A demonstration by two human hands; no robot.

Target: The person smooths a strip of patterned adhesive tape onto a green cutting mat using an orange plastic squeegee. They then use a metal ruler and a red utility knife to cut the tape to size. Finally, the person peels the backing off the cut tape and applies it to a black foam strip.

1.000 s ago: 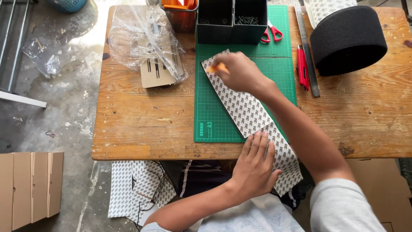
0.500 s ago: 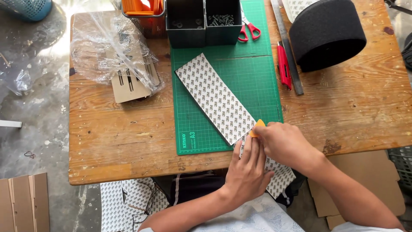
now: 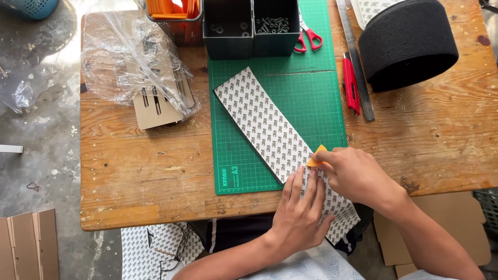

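Right hand (image 3: pixel 358 176), low and right of the middle of the frame: fingers curled tight, pinching a small orange scraper (image 3: pixel 316 156). Scraper edge pressed down on the patterned sheet (image 3: pixel 264 124).

Left hand (image 3: pixel 302 212), low in the middle: fingers (image 3: pixel 303 184) flat, stretched out and close together, grasping nothing, pressing the near end of the sheet down right by the scraper.

Sheet long and thin, white with small grey marks all over. Long way slanted, from the upper middle of the frame down to the lower right. Top end lying on the green cutting mat (image 3: pixel 311 98), near the dark bins (image 3: pixel 251 26). Bottom end sticking out past the near edge of the wooden surface (image 3: pixel 145 176), under both hands.

Around it: red scissors (image 3: pixel 308 39) at the top of the mat, a red cutter knife (image 3: pixel 351 88) and a metal ruler (image 3: pixel 355 57) side by side just right of the mat, a big black foam ring (image 3: pixel 407 44) at the upper right, crinkly clear plastic (image 3: pixel 129 62) over a cardboard piece (image 3: pixel 155 109) at the upper left.
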